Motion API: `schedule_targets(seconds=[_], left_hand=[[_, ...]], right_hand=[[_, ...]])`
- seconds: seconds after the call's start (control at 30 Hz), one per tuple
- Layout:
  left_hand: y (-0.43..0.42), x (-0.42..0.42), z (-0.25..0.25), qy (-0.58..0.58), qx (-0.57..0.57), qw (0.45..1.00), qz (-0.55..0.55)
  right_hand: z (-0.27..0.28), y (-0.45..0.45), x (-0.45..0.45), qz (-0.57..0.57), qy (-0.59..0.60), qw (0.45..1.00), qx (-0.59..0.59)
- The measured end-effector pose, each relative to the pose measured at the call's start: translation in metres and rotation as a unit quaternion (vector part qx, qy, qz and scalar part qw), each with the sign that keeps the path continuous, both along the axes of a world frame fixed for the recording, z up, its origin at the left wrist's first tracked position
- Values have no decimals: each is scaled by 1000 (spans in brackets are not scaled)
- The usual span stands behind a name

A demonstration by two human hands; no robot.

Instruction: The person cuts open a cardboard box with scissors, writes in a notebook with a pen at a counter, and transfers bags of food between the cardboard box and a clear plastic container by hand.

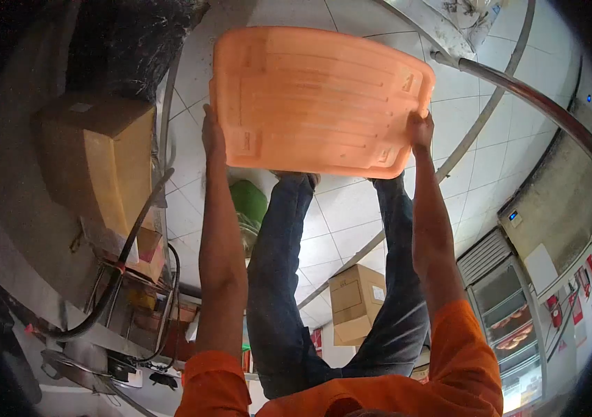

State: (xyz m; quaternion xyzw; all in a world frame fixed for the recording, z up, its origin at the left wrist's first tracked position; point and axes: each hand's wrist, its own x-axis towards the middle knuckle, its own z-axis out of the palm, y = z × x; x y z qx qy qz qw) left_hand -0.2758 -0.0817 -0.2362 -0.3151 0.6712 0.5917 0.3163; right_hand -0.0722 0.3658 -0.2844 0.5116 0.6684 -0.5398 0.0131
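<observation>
Left hand (214,133), right hand (420,132): gripping orange lid (317,101) | large carton (94,156): left of lid | pipe (535,104): right of lid

Pale floor tiles (344,229) spread out past the right hand (419,132), with a lit shelved cabinet (507,313) farther to its right, while dimmer light falls left of the left hand (214,135)
</observation>
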Motion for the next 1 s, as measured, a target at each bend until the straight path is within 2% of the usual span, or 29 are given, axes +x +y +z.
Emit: schedule_targets(seconds=[0.07, 0.1, 0.13, 0.17, 0.2, 0.27, 0.37, 0.4, 0.47, 0.5, 0.6, 0.63, 0.67, 0.73, 0.8, 0.93, 0.97, 1.0], left_hand=[[-9, 6, -26, 78, -97, 990, -66], [12, 0, 18, 75, -98, 990, -70], [2, -6, 6, 61, -48, 994, -83], [-20, -3, -24, 47, 3, 994, -96], [-30, -5, -41, 32, 54, 992, -111], [-24, -3, -26, 44, -9, 995, -93], [-17, 3, 4, 56, -82, 989, -110], [-11, 5, 13, 69, -143, 980, -118], [-8, 5, 33, 86, -179, 973, -117], [-7, 3, 36, 95, -150, 978, -107], [-2, -8, 63, 71, -119, 987, -80], [3, -10, 82, 52, -118, 989, -71], [9, -15, 106, 31, -66, 995, -74], [-4, -7, 106, 67, 47, 994, -79], [-11, -2, 111, 60, 36, 993, -98], [-17, 0, 125, 58, 27, 993, -96], [-19, -4, 127, 79, 54, 987, -129], [-25, -3, 129, 69, 18, 986, -151]], right_hand=[[3, -3, 1, 7, 19, 999, 31], [11, -6, 1, 1, 7, 1000, 10], [21, -9, -1, -4, -2, 1000, -9], [28, -12, 1, 19, 39, 999, -6], [66, -17, -19, 51, 28, 996, -70], [70, -20, -15, 35, -60, 997, -34], [87, -18, -4, 75, 11, 995, -58], [91, -17, -4, 50, -11, 997, -57], [99, -19, -2, -2, -59, 996, -60], [95, -11, 5, -25, -32, 995, -92], [44, 11, 36, -16, -75, 987, -145], [54, 0, 31, 9, -63, 982, -178], [34, -2, 39, -23, -41, 980, -194], [-5, -6, 53, -86, 5, 971, -222], [9, -12, 49, -87, 2, 973, -213], [55, -19, 50, -44, -44, 991, -116], [62, -24, 54, -47, -42, 993, -101], [63, -32, 72, -49, -37, 995, -83]])
